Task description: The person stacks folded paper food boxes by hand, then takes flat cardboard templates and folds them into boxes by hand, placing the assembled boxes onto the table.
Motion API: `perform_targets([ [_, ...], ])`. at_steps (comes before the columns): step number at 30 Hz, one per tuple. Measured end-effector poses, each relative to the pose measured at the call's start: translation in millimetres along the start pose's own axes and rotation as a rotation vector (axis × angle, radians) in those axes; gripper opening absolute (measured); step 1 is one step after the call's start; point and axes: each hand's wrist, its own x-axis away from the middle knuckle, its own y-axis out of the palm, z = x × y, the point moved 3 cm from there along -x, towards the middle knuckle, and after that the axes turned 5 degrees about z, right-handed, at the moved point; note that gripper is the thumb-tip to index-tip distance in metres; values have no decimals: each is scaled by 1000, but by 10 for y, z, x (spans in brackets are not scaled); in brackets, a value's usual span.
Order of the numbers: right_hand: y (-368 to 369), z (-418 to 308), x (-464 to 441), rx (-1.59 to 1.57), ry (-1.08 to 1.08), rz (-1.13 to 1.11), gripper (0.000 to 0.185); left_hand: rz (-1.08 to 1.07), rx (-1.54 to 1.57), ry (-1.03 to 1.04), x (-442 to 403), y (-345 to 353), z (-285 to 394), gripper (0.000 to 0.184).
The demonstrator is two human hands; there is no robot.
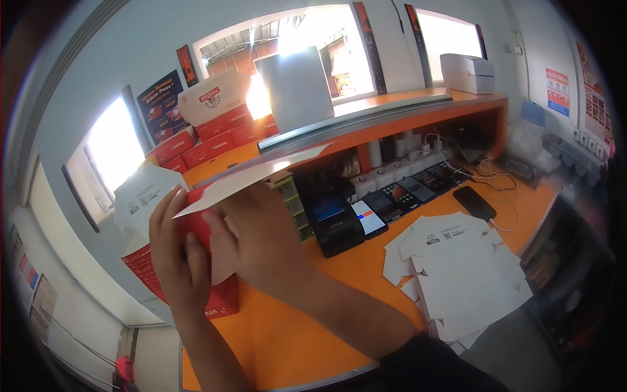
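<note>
A red and white cardboard box (251, 178) is up in front of me, its white flap standing out edge-on toward the right. My left hand (179, 258) is closed around the box's left side, with the thumb low on the red panel. Bent fingers of my right hand (256, 238) press at the box just under the flap, which hides some of the fingertips. Behind and below my hands, more red cartons (225, 298) stand at the counter's left end, along with a white carton panel (145, 196).
Flat unfolded white cartons (467, 277) lie stacked on the orange counter (294, 326) at right. A card terminal (336, 225), several phones and a black phone (475, 202) with cables line the back. Red boxes (215, 147) and a white printer (467, 73) sit on the ledge.
</note>
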Motion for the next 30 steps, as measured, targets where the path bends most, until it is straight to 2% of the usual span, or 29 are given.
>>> perform_targets([
  [3, 39, -81, 46, 4, 14, -9, 25, 8, -25, -83, 12, -7, -40, 59],
  [6, 46, -61, 35, -15, 86, -133, 27, 106, -5, -19, 52, 49, -104, 51],
  [10, 133, -119, 232, 70, 85, -133, 30, 184, 81, -101, 79, 126, -92, 38],
  [13, 164, -55, 202, -74, 173, -125, 29, 155, 49, -21, 65, 104, -180, 38],
  [16, 167, 43, 101, -247, 294, -207, 25, 175, 133, -82, 89, 81, -284, 36],
  [17, 116, 34, 55, -356, 345, -121, 22, 200, 169, -168, 103, 83, -290, 36],
  [19, 38, 101, -9, -275, 302, -114, 21, 243, 215, -318, 134, 72, -318, 39],
  [23, -229, 335, -125, 23, 95, 63, 21, 313, 462, -519, 119, -60, -388, 42],
  [25, -402, 424, -190, 137, 161, 124, 21, 407, 542, -584, 95, -124, -433, 42],
  [28, -503, 555, -209, 265, 154, 267, 36, 522, 728, -630, 73, -144, -514, 42],
  [30, -434, 658, -207, -47, 310, 270, 49, 578, 872, -673, 101, -132, -552, 44],
])
